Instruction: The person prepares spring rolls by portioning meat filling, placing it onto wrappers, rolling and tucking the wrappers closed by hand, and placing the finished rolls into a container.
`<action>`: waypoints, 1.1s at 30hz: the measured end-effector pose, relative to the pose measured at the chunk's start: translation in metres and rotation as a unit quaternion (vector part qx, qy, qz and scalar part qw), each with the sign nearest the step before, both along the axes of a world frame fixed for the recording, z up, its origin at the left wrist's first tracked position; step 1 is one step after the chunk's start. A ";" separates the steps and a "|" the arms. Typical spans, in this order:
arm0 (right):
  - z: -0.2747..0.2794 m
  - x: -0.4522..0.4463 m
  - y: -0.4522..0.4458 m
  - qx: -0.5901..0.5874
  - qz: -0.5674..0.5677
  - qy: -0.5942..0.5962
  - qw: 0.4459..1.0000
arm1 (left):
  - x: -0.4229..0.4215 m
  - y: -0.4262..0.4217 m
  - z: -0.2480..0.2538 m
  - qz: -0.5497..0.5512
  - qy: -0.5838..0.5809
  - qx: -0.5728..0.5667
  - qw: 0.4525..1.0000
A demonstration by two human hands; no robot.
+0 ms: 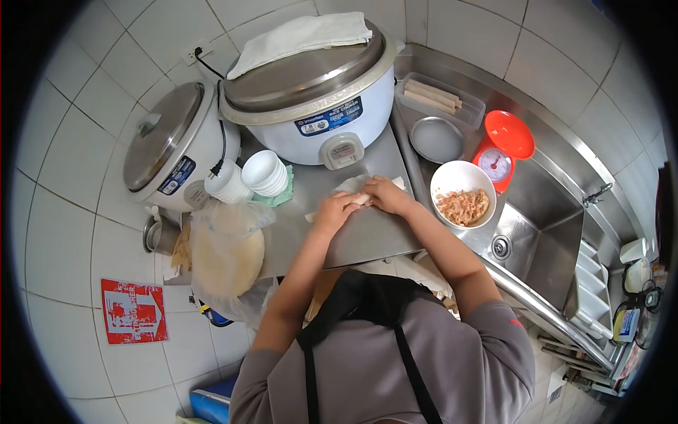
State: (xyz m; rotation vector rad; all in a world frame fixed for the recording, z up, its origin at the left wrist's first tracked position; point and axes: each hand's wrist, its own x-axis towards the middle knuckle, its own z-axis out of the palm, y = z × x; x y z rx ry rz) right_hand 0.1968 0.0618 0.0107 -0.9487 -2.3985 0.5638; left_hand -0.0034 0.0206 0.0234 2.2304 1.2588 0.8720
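Both hands meet at a pale, thin wrapper on the steel counter in front of the large rice cooker. My left hand has its fingers closed on the near left part of a rolled portion. My right hand presses on the same roll from the right, its fingers together. Ends of the wrapper stick out beyond both hands. To the right, a white bowl holds a reddish-brown chopped filling. Behind it, a clear tray contains several pale rolls.
A large rice cooker stands behind the hands, a second one at left. Stacked white bowls and bagged round wrappers are on the left. A round metal pan, red scale and sink lie right.
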 end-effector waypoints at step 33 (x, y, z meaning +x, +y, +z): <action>0.005 -0.097 -0.037 -0.040 -0.194 -0.195 0.960 | -0.074 -0.055 -0.024 0.159 -0.070 0.105 0.979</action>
